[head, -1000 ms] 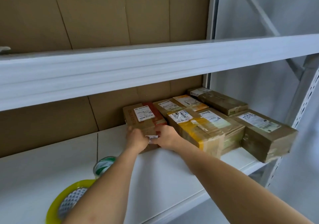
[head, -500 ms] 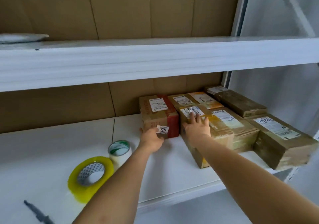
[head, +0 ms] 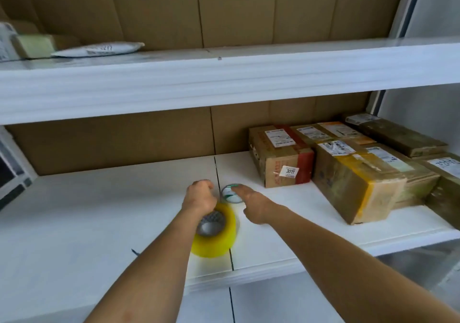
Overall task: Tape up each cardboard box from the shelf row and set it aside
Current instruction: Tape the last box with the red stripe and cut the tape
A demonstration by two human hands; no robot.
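Note:
Several taped cardboard boxes stand in a row at the right of the white shelf [head: 124, 210]. The leftmost box [head: 281, 158] has a red stripe and a "3011" sticker; beside it is a box with yellow tape [head: 353, 183]. My left hand [head: 199, 197] grips the top of a yellow tape roll [head: 219, 240], which is tilted up on its edge. My right hand [head: 254, 205] reaches with straight fingers over a small green-and-white roll [head: 230, 194] and holds nothing. Both hands are well left of the boxes.
The upper shelf [head: 224, 73] overhangs the work area and carries a white mailer bag [head: 99, 48] and a pale box [head: 32, 45] at its left. A small dark object [head: 135, 251] lies near my left forearm. A dark-framed thing [head: 10, 173] stands at the far left.
Both hands left the boxes and drew back to the left. My left hand took hold of the yellow tape roll and tipped it up; my right hand came over the small roll.

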